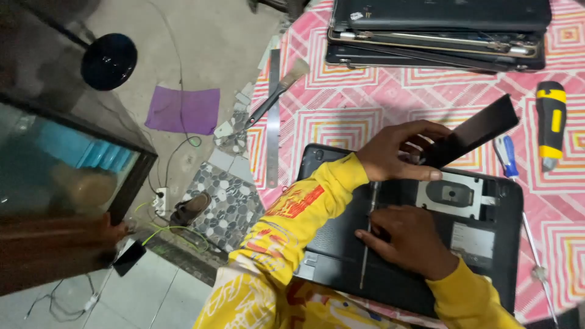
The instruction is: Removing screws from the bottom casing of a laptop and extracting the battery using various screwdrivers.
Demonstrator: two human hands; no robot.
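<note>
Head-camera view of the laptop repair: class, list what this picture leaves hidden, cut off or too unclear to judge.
- Laptop: near edge is hidden by the yellow sleeves and cut by the frame's bottom.
- Open bay: its left part is hidden behind the left hand and the lifted black cover.
- Right hand: fingertips blurred; contact with the thin tool is unclear.
- Stacked laptops: cut off at the top edge.

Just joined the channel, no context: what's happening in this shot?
A person in yellow sleeves is working on a black laptop lying bottom-up on a round table with a pink patterned cloth. The left hand lifts a black cover panel off the base, exposing a drive bay. The right hand presses on the laptop and holds a thin screwdriver. More laptops are stacked at the far edge; a yellow-black tool lies to the right.
</note>
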